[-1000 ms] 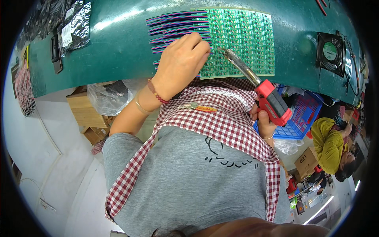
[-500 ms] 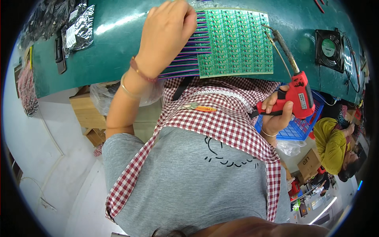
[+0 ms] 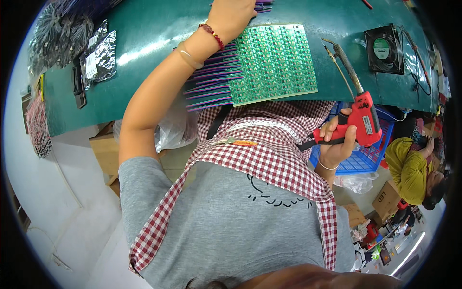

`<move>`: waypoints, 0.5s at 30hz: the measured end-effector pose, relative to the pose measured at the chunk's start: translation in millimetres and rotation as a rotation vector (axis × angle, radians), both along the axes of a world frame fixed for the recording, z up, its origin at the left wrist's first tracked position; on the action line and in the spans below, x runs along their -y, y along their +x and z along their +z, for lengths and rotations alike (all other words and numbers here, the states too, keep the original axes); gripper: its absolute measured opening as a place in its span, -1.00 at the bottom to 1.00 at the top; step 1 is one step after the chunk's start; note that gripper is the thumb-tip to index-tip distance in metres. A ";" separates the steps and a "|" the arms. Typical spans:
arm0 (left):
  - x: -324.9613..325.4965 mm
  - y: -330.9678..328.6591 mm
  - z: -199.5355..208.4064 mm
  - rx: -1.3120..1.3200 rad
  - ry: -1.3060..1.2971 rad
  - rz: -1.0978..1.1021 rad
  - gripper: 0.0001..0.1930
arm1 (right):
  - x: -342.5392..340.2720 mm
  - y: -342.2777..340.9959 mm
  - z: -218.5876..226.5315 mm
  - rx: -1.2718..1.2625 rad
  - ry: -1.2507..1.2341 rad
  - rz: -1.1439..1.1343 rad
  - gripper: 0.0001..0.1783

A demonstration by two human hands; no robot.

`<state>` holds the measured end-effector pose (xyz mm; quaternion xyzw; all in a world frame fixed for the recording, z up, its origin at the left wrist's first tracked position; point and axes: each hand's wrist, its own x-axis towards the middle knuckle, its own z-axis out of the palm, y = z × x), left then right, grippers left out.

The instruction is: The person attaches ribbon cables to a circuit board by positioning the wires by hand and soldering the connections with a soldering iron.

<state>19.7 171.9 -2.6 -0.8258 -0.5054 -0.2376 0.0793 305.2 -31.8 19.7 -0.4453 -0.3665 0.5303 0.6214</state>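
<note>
My right hand (image 3: 337, 144) is wrapped around the grip of a red soldering gun (image 3: 363, 120). Its long metal tip and thin solder feed tube point up over the table, right of a green circuit board panel (image 3: 276, 65). Rows of purple, blue and dark wires (image 3: 211, 89) stick out from the panel's left side. My left hand (image 3: 233, 17) reaches across to the far side, above the panel's upper left corner. It is beside a loose bunch of similar wires (image 3: 263, 7). The picture's top edge cuts off most of its fingers, so its grip is hidden.
A black fan (image 3: 385, 49) with a cable stands at the right on the green table (image 3: 144, 67). Plastic-bagged parts (image 3: 98, 60) and a black-handled tool (image 3: 78, 86) lie at the left. Below the table are a blue basket (image 3: 358, 161) and cardboard boxes. Another person sits at far right.
My left hand has moved up and right, to the loose wires beyond the panel. The view has shifted a little, and the panel appears slightly tilted. My right hand keeps its grip on the soldering gun.
</note>
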 end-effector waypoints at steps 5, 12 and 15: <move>-5.2 -6.4 -18.1 -0.105 -0.014 -0.018 -0.87 | 1.0 -0.7 -1.7 0.024 0.016 -0.023 -0.48; -12.2 -17.5 -14.0 0.057 -0.061 -0.050 -0.91 | -2.3 -1.8 -2.7 0.034 0.052 -0.040 -0.51; -0.6 -18.7 -6.7 0.109 -0.106 -0.121 -0.90 | -1.1 -1.1 -3.3 0.042 0.067 -0.050 -0.50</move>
